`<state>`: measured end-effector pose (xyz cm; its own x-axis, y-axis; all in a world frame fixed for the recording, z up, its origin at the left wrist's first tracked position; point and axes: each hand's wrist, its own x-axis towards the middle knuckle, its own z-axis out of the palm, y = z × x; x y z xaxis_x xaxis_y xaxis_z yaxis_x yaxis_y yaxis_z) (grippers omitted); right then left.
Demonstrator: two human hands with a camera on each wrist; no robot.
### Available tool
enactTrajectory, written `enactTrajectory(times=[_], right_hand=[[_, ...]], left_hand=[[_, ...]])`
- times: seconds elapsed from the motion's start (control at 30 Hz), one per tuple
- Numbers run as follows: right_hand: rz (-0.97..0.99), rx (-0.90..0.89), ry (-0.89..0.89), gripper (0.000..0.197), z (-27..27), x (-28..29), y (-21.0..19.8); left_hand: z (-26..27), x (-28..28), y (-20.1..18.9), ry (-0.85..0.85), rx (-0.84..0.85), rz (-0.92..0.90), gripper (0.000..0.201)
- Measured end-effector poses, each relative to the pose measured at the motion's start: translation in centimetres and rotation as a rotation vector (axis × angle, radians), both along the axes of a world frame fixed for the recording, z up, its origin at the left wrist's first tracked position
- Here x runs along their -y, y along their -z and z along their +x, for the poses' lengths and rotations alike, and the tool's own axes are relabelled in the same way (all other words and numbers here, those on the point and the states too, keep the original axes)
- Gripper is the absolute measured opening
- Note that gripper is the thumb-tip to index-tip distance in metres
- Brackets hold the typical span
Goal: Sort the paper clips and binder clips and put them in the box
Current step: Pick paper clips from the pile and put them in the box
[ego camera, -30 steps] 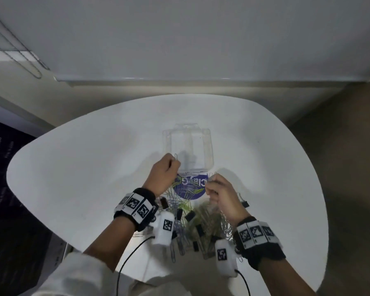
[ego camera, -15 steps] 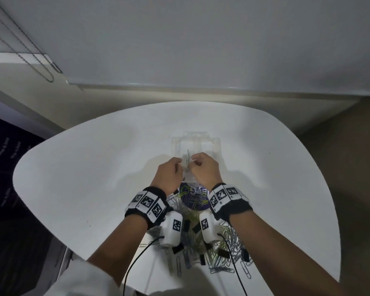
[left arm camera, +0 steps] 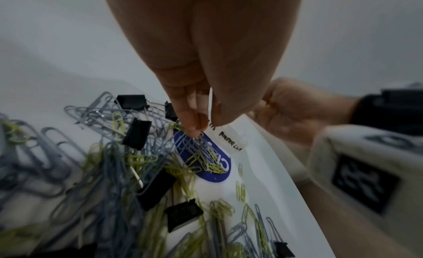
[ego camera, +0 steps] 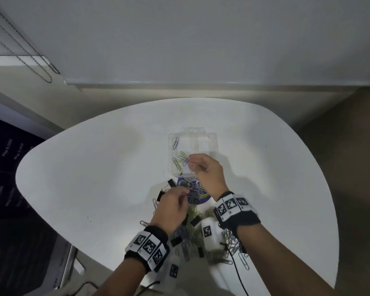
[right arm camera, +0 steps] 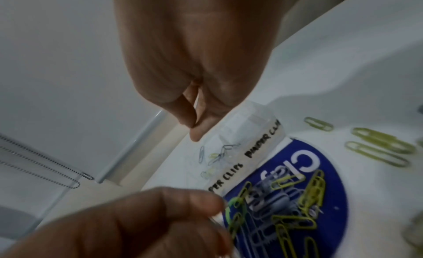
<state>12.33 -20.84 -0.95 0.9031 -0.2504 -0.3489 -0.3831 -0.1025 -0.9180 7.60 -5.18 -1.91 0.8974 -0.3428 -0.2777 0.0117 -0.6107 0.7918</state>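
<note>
A clear plastic box [ego camera: 209, 144] lies on the white table; several paper clips [ego camera: 181, 160] rest in its left compartment. A tape label [right arm camera: 247, 164] on its near wall names paper clips and binder clips. My right hand [ego camera: 191, 163] hovers over that compartment, thumb and fingers curled together [right arm camera: 193, 129] with nothing seen between them. My left hand [ego camera: 185, 192] is lower, at the mixed pile [ego camera: 192, 233], and its fingertips [left arm camera: 194, 133] pinch a silver paper clip on the blue sticker [left arm camera: 215, 176]. Black binder clips [left arm camera: 137, 133] lie among the silver and yellow-green paper clips.
The rounded white table [ego camera: 94, 178] has bare surface to the left and right of the pile, and its near edge is close to my wrists. Loose paper clips [ego camera: 242, 260] lie by that edge. Blind cords [ego camera: 30, 56] hang at the far left wall.
Both hands were together over the box. My left hand has drawn back down to the pile, while my right hand stays above the box. More clips now lie in the left compartment.
</note>
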Motion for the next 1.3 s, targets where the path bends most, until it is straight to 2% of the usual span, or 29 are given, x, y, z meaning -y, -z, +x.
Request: enactTrajectory(times=[0.13, 0.2, 0.27, 0.37, 0.43, 0.53, 0.6, 0.73, 0.83, 0.97, 1.2, 1.3], right_hand=[[-0.099, 0.041, 0.21, 0.024, 0.9, 1.0, -0.6], [-0.234, 0.003, 0.234, 0.025, 0.5, 2.5, -0.4], [-0.43, -0.064, 0.076, 0.029, 0.2, 3.8, 0.2], [-0.799, -0.122, -0.28, 0.029, 0.5, 4.1, 1.0], [-0.884, -0.129, -0.4, 0.027, 1.0, 3.9, 1.3], [-0.885, -0.139, -0.469, 0.023, 1.8, 3.8, 1.5], [-0.863, -0.145, -0.51, 0.018, 2.3, 3.7, 1.6], [-0.851, -0.132, -0.556, 0.004, 2.2, 3.4, 1.6], [-0.809, -0.118, -0.471, 0.008, 1.9, 3.9, 1.1], [-0.569, -0.001, -0.319, 0.011, 2.1, 2.7, 0.1], [-0.484, -0.052, -0.394, 0.032, 2.3, 0.8, 0.9], [-0.498, 0.006, -0.321, 0.027, 1.1, 1.6, 0.5]], left_hand=[[-1.1, -0.4, 0.4, -0.014, -0.012, -0.002, 0.023], [-1.4, -0.9, 0.5, -0.026, -0.011, -0.005, 0.022], [-1.6, -1.3, 0.5, -0.022, -0.012, 0.006, 0.023], [-0.8, -1.2, 0.2, -0.013, 0.062, 0.056, 0.023], [0.5, -0.8, 0.0, -0.014, 0.161, 0.108, 0.025], [3.0, -0.1, -0.1, 0.008, 0.238, 0.216, 0.038], [4.4, 0.3, 0.0, 0.024, 0.216, 0.29, 0.043], [5.7, 0.8, 0.6, 0.107, 0.181, 0.352, 0.026], [5.7, 0.6, 1.2, 0.127, 0.168, 0.355, 0.022], [5.2, 0.5, 1.7, 0.138, 0.184, 0.363, 0.022], [4.9, 0.4, 1.7, 0.108, 0.178, 0.344, 0.022], [4.2, -0.2, 0.9, 0.064, 0.245, 0.27, 0.022]])
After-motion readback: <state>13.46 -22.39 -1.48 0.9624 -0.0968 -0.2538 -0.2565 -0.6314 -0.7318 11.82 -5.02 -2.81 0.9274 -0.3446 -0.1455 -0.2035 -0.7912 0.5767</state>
